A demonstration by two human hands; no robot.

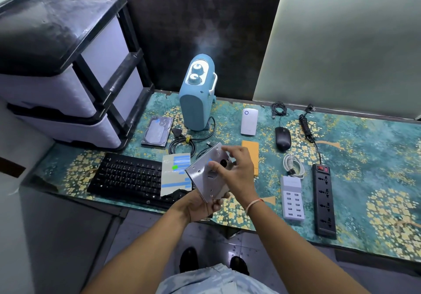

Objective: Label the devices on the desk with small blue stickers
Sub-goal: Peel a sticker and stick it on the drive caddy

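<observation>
My left hand [200, 207] grips the lower edge of a flat silver metal device [205, 175], held tilted above the desk's front edge. My right hand [234, 170] rests over the device's face, thumb and fingers pinched near a small blue sticker on it. The sticker sheet [175, 175] with blue strips and one green dot lies on the black keyboard [127, 177]. A hard drive [157, 132] carries a blue sticker near its top.
On the teal floral desk mat [364, 157] lie a blue heater [197, 93], white plug-in unit [249, 121], black mouse [283, 141], yellow pad [250, 154], white USB charger [292, 200], black power strip [324, 200] and coiled cables. A drawer tower [68, 72] stands at left.
</observation>
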